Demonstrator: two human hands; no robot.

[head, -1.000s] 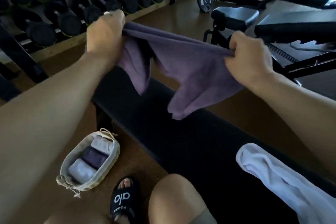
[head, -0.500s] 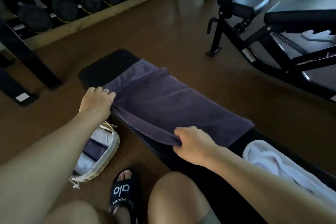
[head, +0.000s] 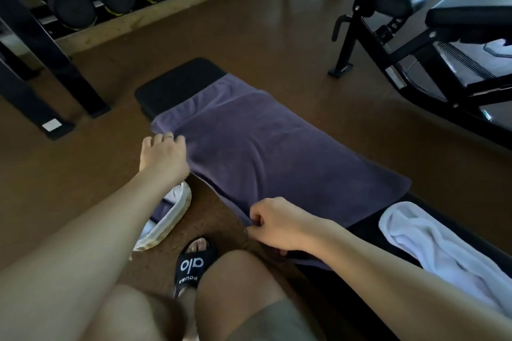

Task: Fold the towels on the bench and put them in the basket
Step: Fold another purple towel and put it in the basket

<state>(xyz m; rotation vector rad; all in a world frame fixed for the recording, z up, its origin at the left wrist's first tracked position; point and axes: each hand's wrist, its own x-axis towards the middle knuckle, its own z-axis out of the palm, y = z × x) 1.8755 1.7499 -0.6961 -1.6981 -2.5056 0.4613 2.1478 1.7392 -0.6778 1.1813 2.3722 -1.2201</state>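
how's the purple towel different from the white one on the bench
The purple towel is spread flat across the bench; the white towel lies bunched and rumpled. The left hand and right hand both hold the purple towel's near edge; nothing touches the white one. Both lie unfolded on the bench.

I'm seeing a plain purple towel [head: 277, 152] lying over the black bench [head: 177, 86], a white towel [head: 432, 241] beside it, and a cream basket [head: 169, 221] showing purple and white cloth. I'm wearing a black slide [head: 191, 266] lettered in white, on a brown floor [head: 249, 36].
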